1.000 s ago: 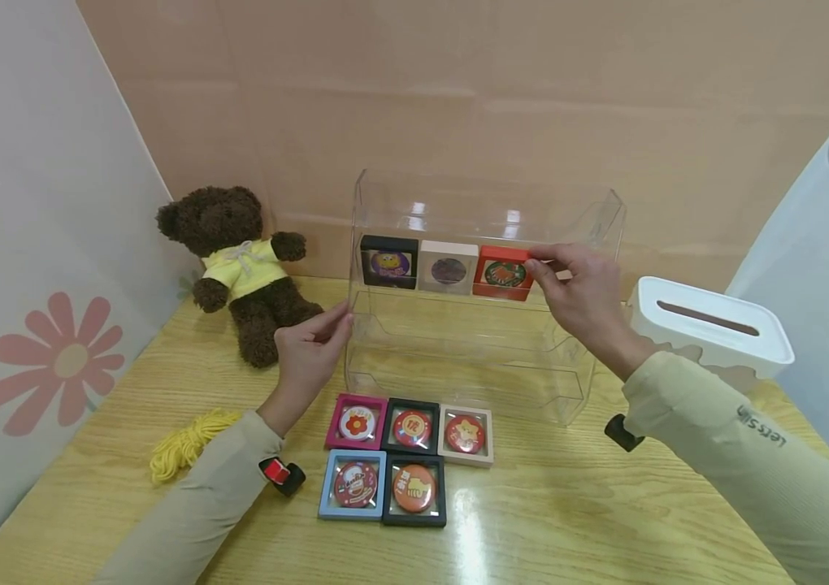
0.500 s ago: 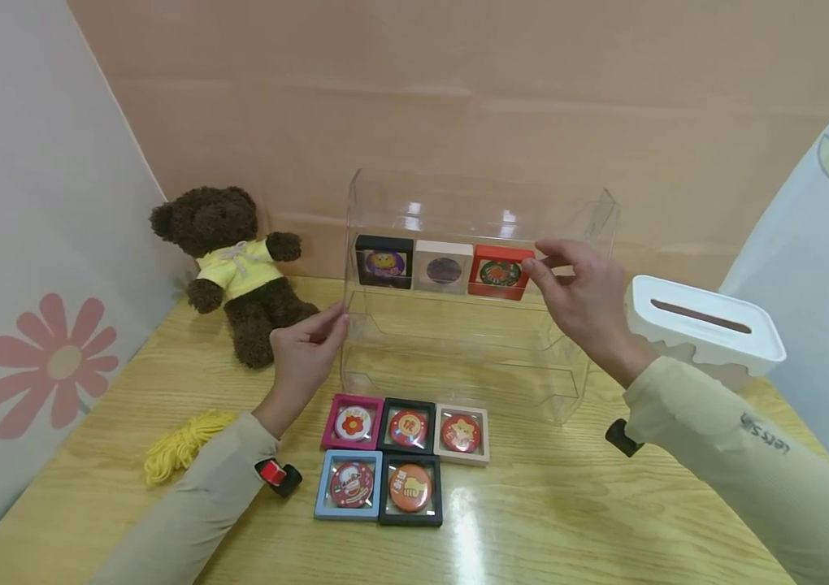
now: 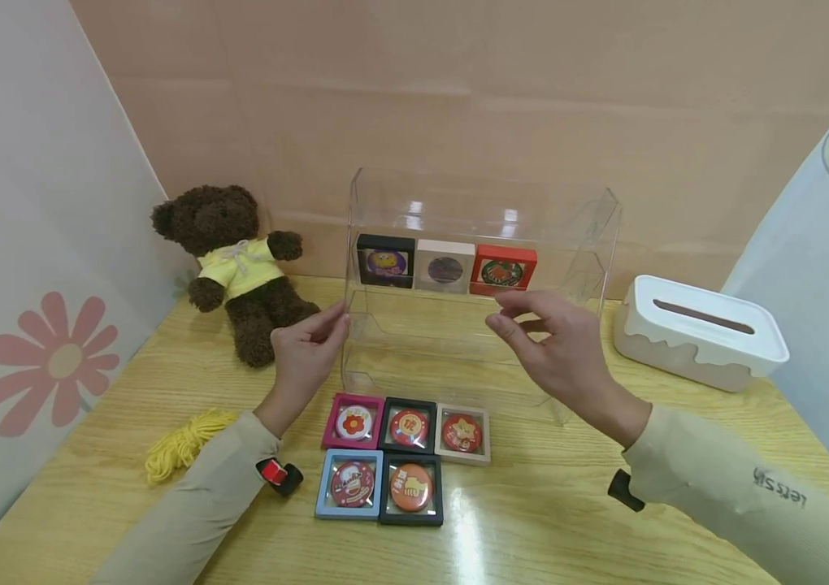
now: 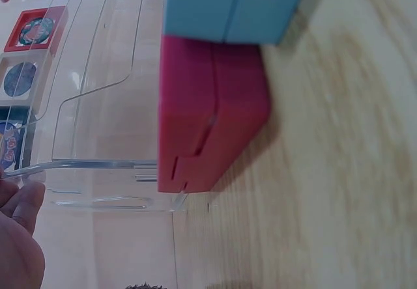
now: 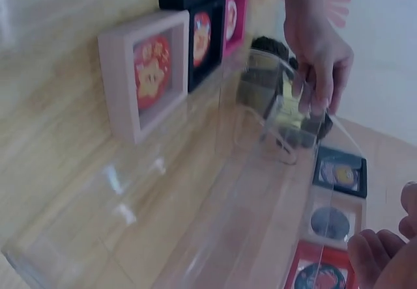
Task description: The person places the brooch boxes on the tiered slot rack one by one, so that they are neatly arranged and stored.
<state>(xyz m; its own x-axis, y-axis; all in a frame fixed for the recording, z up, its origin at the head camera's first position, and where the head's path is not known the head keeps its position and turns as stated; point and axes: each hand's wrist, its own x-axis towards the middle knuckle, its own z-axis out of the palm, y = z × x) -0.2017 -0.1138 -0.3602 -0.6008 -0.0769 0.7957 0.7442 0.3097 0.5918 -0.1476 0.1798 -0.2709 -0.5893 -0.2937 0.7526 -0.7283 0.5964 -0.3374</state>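
My left hand pinches the left edge of a clear acrylic display rack; the left wrist view shows its fingertips at that edge. On an upper tier stand three small square display frames side by side: black, pale pink and red, each with a round badge. Just below and in front of the red frame hangs my right hand, fingers loosely bent and holding nothing. Several more badge frames lie on the table before the rack: magenta, black, pale pink, light blue and another black one.
A brown teddy bear in a yellow top sits left of the rack. Yellow cord lies bundled near the left forearm. To the right stands a white tissue box. A tan wall closes off the back.
My right hand has let go of the red frame and moved down, toward me and slightly left. The red frame stays on the rack. My left hand keeps its hold on the edge.
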